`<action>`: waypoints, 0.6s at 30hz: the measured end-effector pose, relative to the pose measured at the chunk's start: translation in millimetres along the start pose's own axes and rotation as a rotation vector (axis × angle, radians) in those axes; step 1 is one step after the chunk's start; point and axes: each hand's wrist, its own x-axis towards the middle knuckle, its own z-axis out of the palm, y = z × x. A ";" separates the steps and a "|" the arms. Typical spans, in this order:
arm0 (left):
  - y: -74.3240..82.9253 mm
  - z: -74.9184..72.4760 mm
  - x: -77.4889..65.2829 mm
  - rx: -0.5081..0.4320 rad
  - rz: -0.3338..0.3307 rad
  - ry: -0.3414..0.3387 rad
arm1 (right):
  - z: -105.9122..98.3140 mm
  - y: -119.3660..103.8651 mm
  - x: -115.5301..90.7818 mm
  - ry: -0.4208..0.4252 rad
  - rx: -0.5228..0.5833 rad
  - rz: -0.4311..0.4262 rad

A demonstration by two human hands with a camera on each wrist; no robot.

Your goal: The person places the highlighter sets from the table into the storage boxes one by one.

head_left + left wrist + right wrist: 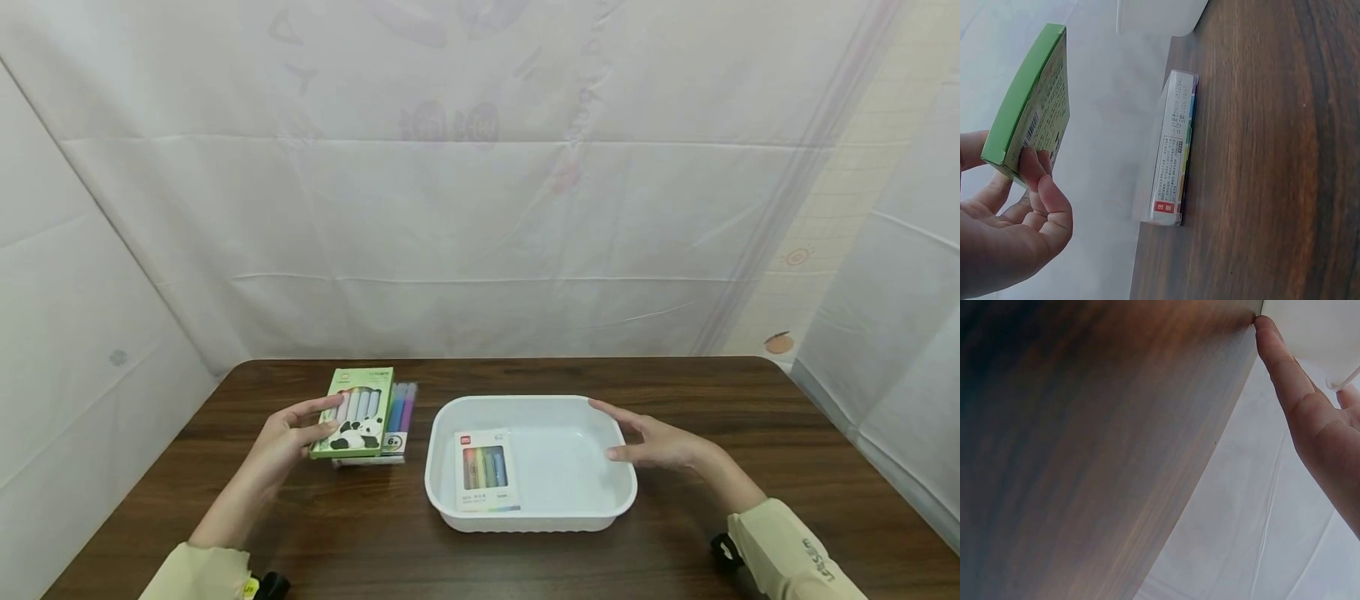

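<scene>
Fingers of the left hand pinch a green box along its left side, with a narrow gap between them filled by the box. Fingertips rest on its printed front, and the left wrist view shows others against the text-covered back, near a barcode. The right hand's fingers are fairly straight and spread wide, touching the right end of a white tray; the thumb lies over its rim, and in the right wrist view one fingertip reaches down the outer wall close to the tabletop.

The green box is thin and flat, held above the tabletop to the left of the tray. Its front carries a panda picture and a window with a row of pale markers behind it. From the head camera it partly covers a clear marker pack with blue and purple pens in sight; the left wrist view shows the two well apart, the pack lying on the tabletop with small print and a red patch along its edge.

Inside the tray, at the left, lies a white box with a red logo and a window of rainbow-coloured sticks.
</scene>
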 end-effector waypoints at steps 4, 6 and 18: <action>1.2 1.6 -0.2 -0.012 0.009 0.003 | -0.1 -0.4 -0.3 -0.004 0.009 0.002; 1.6 2.6 -0.4 -0.017 0.014 0.001 | -0.1 -0.2 -0.2 -0.005 0.011 0.003; 6.0 10.0 -2.1 -0.044 0.024 -0.010 | 0.5 -0.3 -0.3 0.001 0.016 0.012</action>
